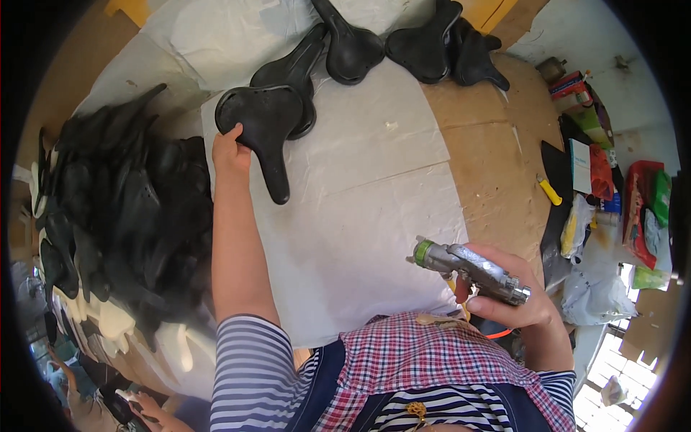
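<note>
Left hand (230, 151): arm stretched forward, fingers curled over the wide rear rim of a black saddle shell (265, 129), thumb on top. Grip is on the edge only; the palm side is hidden under the shell. Shell lies flat on the pale sheet (360, 216), nose pointing back toward the person.

Right hand (522, 291): closed around a metal spray gun (471, 268), held low near the body over the sheet's near right edge. Nozzle with green collar points left. A finger sits by the red trigger; whether it is pressed cannot be told.

Outward from the left hand: a second shell (296, 68) overlaps the held one at its far right side, touching. Beyond, three more shells (425, 47) in a row along the sheet's far edge, close together, the rightmost ones partly off the sheet.

Open room: the middle of the sheet between the two hands is bare, widest stretch on the bench. To its right a strip of bare board (497, 165), then the bench edge.

Left of the arm: a heap of black shells (122, 209), tight against the sheet's left edge. Single pieces there are hard to separate; dark on dark. Pale foam pieces (108, 317) show beneath.

Right rim: a yellow-handled tool (549, 190) on the board, and a clutter of packets and bags (612, 209), bent by the lens and too small to sort.

Lower left corner: another person's hand (155, 412), cut off by the rim.
</note>
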`<action>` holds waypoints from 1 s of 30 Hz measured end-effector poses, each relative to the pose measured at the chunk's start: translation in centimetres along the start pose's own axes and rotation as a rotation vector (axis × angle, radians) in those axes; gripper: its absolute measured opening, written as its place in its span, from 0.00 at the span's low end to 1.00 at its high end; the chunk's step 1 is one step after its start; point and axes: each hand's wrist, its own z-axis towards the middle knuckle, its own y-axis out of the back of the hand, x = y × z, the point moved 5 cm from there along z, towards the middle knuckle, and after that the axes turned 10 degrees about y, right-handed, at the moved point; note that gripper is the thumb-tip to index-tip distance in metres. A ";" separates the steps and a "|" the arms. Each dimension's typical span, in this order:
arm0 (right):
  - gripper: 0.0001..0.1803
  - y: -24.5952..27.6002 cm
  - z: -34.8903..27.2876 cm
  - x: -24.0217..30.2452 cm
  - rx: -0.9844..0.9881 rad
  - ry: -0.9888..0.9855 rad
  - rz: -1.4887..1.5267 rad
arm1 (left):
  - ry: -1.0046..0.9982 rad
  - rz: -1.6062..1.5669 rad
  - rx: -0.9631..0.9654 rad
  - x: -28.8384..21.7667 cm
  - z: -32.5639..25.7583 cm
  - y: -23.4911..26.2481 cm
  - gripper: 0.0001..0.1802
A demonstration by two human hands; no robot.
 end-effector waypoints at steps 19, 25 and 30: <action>0.33 1.1 2.7 5.1 -0.402 0.244 -0.206 | -0.407 -0.274 -0.126 -7.2 -5.7 8.3 0.27; 0.36 2.7 2.2 5.2 -0.505 0.209 -0.212 | -0.399 -0.268 0.068 -8.5 -1.0 5.2 0.24; 0.35 1.3 2.2 3.1 -0.166 0.050 -0.077 | -0.334 -0.299 0.209 -5.7 3.2 -2.5 0.22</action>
